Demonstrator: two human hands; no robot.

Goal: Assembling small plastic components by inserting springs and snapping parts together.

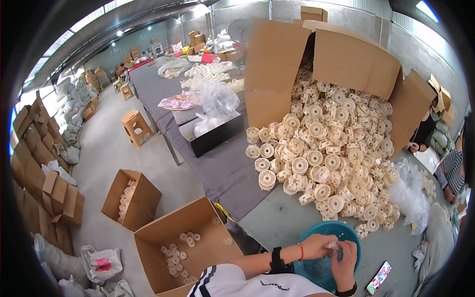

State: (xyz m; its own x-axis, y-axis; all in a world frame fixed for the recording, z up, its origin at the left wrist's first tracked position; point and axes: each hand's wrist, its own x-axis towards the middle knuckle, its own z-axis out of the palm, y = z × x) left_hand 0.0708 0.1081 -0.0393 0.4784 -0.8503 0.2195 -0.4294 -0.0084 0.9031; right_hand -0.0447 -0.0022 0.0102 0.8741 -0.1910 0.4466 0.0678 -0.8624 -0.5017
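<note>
Above a teal plastic basin (303, 238), my left hand (314, 247) and my right hand (345, 260) meet around one small cream plastic spool (331, 245). The fingers of both are closed on it and partly cover it. Just beyond the basin, a large heap of cream plastic spools (329, 163) spills out of a tipped cardboard box (354, 54) onto the table. What lies inside the basin is mostly hidden by my hands and arm.
An open cardboard box (148, 247) holding several spools stands by my left arm, with a smaller box (143, 208) behind it. A phone (379, 278) lies right of the basin. Clear plastic bags (413, 195) edge the heap. Other people (452, 171) sit at the far right.
</note>
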